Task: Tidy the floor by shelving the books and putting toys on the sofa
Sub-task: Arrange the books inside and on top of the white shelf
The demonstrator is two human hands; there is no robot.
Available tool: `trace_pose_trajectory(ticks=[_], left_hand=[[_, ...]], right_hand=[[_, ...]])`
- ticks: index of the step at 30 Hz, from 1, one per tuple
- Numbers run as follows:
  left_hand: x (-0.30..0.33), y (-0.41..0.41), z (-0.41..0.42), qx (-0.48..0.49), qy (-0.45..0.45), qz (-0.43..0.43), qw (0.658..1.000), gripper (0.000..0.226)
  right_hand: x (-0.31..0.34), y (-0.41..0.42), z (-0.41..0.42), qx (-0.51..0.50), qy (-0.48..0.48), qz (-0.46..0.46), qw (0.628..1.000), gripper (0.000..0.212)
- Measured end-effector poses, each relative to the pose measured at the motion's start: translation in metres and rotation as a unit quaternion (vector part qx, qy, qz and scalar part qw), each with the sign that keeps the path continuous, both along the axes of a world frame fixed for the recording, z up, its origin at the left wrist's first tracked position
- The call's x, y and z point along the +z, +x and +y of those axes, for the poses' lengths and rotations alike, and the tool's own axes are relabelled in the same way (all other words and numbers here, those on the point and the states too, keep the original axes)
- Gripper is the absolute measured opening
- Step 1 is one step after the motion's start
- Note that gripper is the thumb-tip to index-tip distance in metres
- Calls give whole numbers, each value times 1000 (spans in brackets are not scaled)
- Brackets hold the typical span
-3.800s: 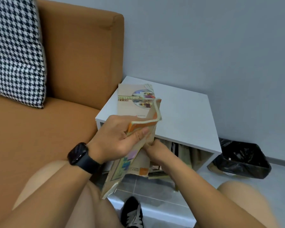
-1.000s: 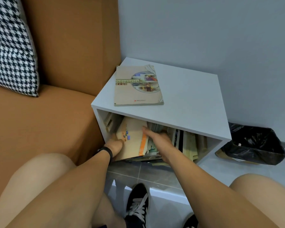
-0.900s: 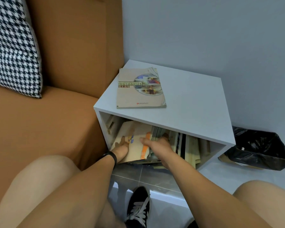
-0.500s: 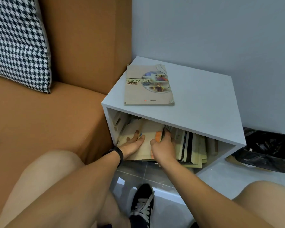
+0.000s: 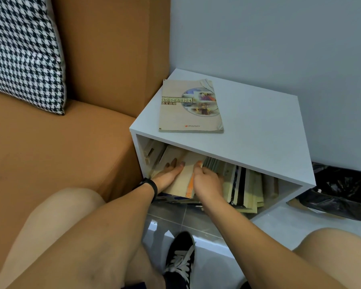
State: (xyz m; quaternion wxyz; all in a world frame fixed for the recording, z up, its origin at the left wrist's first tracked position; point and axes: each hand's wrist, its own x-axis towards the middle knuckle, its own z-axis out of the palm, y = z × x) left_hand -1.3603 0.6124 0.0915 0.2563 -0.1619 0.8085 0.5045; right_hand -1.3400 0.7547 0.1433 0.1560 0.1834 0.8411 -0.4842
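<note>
Beside the orange sofa (image 5: 50, 153), a white shelf cube (image 5: 258, 142) carries one beige book (image 5: 188, 113) on top. Inside it, the left hand (image 5: 168, 176) lies flat, fingers straight, on an orange-spined book (image 5: 186, 176), whose edge the right hand (image 5: 206, 182) grips among leaning books (image 5: 246, 184).

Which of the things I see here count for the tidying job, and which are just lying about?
For the job:
left hand and right hand on the tan book
white shelf
book on top
sofa

Lying about:
checked cushion
black bin bag
</note>
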Motion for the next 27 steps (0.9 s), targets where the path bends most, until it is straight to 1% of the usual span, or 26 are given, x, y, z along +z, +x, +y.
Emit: trace_pose_trajectory(ticks=[2, 4, 6, 7, 8, 10, 11, 12, 13, 14, 15, 16, 17, 18, 19, 21, 22, 23, 24, 25, 26, 27], left_hand=[[0, 0, 0, 17, -4, -12, 1000, 94], [-2, -2, 1, 40, -9, -25, 999, 92], [-13, -7, -1, 61, -17, -40, 997, 103], [-34, -13, -8, 78, -21, -48, 996, 113], [-69, -23, -17, 101, -23, -58, 993, 122], [-124, -37, -33, 120, -25, -67, 990, 128], [-135, -41, -36, 118, -23, -73, 990, 128], [-122, -37, -36, 115, -32, -74, 990, 128], [-93, -28, -32, 126, -30, -70, 989, 127], [-76, -23, -34, 136, -24, -63, 988, 122], [-64, -23, -37, 152, -6, -56, 987, 109], [-37, -20, -34, 165, 7, -52, 985, 91], [-9, -17, -31, 165, 20, -68, 984, 76], [13, -15, -31, 151, 22, -72, 986, 67], [32, -14, -29, 113, 6, -71, 991, 58], [65, -4, -24, 50, -48, -75, 995, 39], [78, 2, -23, 53, -37, -99, 993, 34], [73, 1, -28, 53, -50, -111, 991, 41], [55, -7, -37, 88, -47, -147, 984, 51], [57, -4, -37, 102, -41, -169, 979, 58], [58, -3, -38, 107, -36, -196, 974, 60], [65, 0, -38, 98, -28, -200, 975, 58]], right_hand=[[1, 2, -2, 7, 16, -7, 1000, 65], [6, 6, 0, 6, 18, -1, 1000, 52], [7, 2, 10, -14, -10, 8, 1000, 46], [6, -1, 17, -34, -37, 6, 999, 44], [6, -5, 23, -45, -62, 5, 997, 40], [6, -12, 31, -54, -108, -17, 993, 40], [9, -15, 31, -59, -128, -35, 989, 42], [10, -16, 29, -61, -145, -44, 987, 46], [10, -17, 26, -59, -155, -44, 985, 50], [12, -16, 21, -47, -162, -34, 985, 49], [13, -14, 15, -28, -161, -21, 986, 44], [15, -14, 7, 3, -159, -5, 987, 39], [20, -12, -1, 38, -162, 8, 986, 34], [24, -11, -10, 82, -169, 14, 982, 29], [31, -10, -18, 119, -185, 17, 975, 27], [36, -14, -32, 139, -213, 27, 967, 39], [34, -17, -37, 129, -224, 34, 965, 44], [32, -21, -39, 117, -233, 37, 965, 48], [28, -23, -42, 109, -238, 41, 964, 50], [25, -25, -42, 111, -234, 44, 965, 53], [23, -26, -42, 121, -231, 47, 964, 54], [23, -26, -41, 132, -229, 50, 963, 54]])
